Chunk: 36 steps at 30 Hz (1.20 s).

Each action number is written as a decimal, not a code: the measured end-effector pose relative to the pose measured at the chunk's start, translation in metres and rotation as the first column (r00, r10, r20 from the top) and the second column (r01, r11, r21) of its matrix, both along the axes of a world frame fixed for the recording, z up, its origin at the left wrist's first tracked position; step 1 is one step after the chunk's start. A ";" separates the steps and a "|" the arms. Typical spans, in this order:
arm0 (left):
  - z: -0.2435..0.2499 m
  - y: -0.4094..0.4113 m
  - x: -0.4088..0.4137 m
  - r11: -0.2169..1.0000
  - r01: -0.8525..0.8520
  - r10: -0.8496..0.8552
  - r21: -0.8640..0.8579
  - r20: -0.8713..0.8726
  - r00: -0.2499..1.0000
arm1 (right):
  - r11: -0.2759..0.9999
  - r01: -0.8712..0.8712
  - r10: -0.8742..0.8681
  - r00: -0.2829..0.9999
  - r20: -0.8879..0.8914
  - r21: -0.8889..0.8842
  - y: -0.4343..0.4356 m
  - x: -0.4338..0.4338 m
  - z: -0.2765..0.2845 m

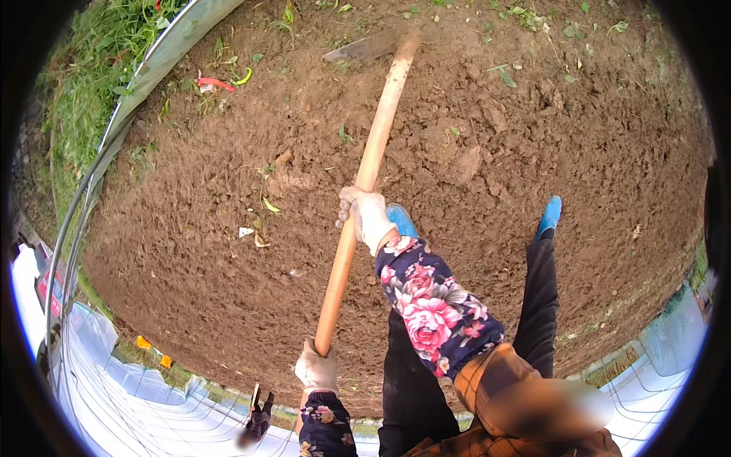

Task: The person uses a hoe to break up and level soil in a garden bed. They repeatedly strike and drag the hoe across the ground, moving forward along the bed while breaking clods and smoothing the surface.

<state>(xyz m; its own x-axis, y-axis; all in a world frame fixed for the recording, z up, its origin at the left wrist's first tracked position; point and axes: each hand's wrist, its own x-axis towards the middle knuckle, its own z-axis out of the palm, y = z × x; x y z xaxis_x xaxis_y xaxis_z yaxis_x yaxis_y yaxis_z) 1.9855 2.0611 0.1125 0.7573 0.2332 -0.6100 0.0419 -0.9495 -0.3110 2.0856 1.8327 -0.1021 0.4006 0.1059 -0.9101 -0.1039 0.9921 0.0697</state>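
Note:
A long-handled hoe slants across the view, its pale wooden handle [380, 137] running from the soil at the top down past both hands. Its metal blade [365, 48] is at the top, low over or against the soil; motion blur hides whether it has bitten in. My right hand [368, 214], in a soiled white work glove, is wrapped around the middle of the handle. Farther back, my left hand [317, 365], gloved too, grips the handle near its rear end. Dark floral sleeves [428, 314] cover both forearms.
Loose, clumpy brown soil [485, 154] surrounds my blue shoes [551, 214]. Red chili peppers [216, 84] and a yellow-green one [244, 76] lie upper left. Plastic sheeting [128, 103] borders green plants [85, 108] on the left. Another person [260, 420] shows at the lower edge.

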 end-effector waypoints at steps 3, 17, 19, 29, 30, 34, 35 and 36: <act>0.017 -0.002 -0.002 0.992 -0.029 0.036 0.126 -0.058 0.998 | 0.985 0.055 -0.065 0.997 0.053 0.161 0.040 -0.019 -0.014; 0.100 0.082 -0.115 0.997 0.061 -0.063 0.052 0.043 0.997 | 0.943 0.101 -0.125 0.990 0.057 0.318 0.052 -0.146 0.121; 0.064 0.056 -0.072 0.984 0.176 -0.171 -0.013 0.175 0.970 | 0.903 0.162 -0.241 0.958 0.158 0.398 0.021 -0.103 0.085; 0.033 0.035 0.002 0.982 -0.021 0.027 0.188 -0.027 0.999 | 0.987 -0.067 0.067 0.998 0.006 0.144 0.081 0.013 0.005; 0.038 0.042 -0.009 0.983 -0.009 0.017 0.183 -0.041 0.999 | 0.983 -0.042 0.037 0.999 0.030 0.179 0.091 0.001 0.005; 0.097 0.085 -0.097 0.966 -0.168 0.182 0.197 -0.059 0.981 | 0.922 -0.068 0.059 0.998 0.034 0.381 0.126 -0.084 0.068; 0.116 0.121 -0.134 0.979 -0.175 0.179 0.107 -0.034 0.983 | 0.901 -0.067 0.060 0.998 0.029 0.428 0.128 -0.114 0.091; 0.145 0.147 -0.175 0.976 -0.157 0.171 0.150 -0.088 0.981 | 0.871 -0.096 0.072 0.995 0.067 0.481 0.132 -0.147 0.118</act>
<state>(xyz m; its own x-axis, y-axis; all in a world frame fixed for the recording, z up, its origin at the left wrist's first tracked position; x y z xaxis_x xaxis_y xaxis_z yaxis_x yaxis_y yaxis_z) 1.8106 2.2077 0.2578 0.6381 0.4389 -0.6326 0.1552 -0.8781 -0.4527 1.9385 1.9651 0.0162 0.4097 0.5629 -0.7178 -0.1999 0.8232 0.5314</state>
